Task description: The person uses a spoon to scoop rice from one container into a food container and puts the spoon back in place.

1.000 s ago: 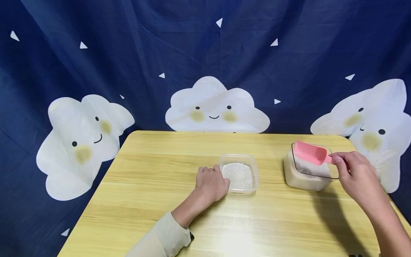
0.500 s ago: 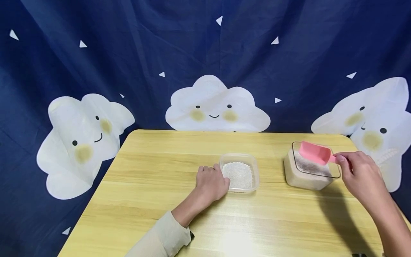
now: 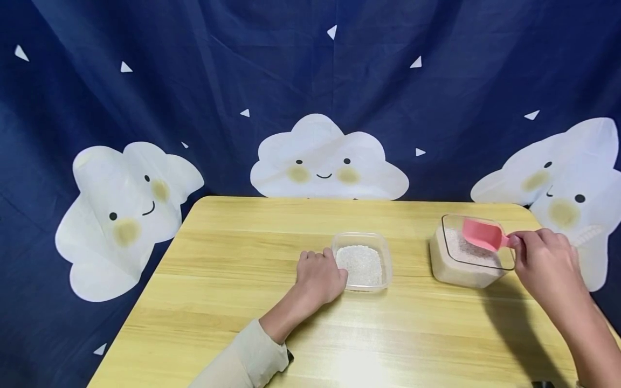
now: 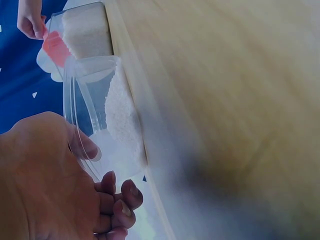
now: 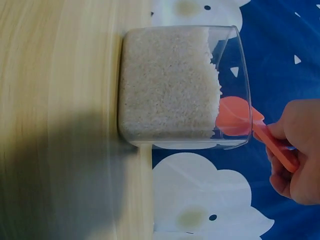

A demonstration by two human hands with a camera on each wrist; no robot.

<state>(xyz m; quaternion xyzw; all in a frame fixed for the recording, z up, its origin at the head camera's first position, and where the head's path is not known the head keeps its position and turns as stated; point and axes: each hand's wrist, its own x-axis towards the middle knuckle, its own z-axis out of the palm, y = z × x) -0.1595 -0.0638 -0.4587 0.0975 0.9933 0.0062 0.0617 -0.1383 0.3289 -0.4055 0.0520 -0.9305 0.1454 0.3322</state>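
Note:
My right hand (image 3: pixel 548 264) grips the handle of a pink scoop (image 3: pixel 482 235). The scoop's bowl dips inside a tall clear container (image 5: pixel 165 85) at the table's right, its lip at the surface of the rice (image 5: pixel 170 100) in the right wrist view. That container is filled with rice to below its rim. Mid-table, my left hand (image 3: pixel 320 277) holds the near left side of a small clear plastic tub (image 3: pixel 386 264), thumb at the rim and fingers curled by the outer wall in the left wrist view. Rice (image 4: pixel 122 110) also lies in the tub.
Both containers stand on a light wooden table (image 3: pixel 233 253), the tall one near its right edge. A dark blue curtain (image 3: pixel 291 64) with white cloud faces hangs directly behind the table.
My right hand has moved a little to the right, and the scoop has shifted right and lower inside the tall container. The left hand and tub have stayed put.

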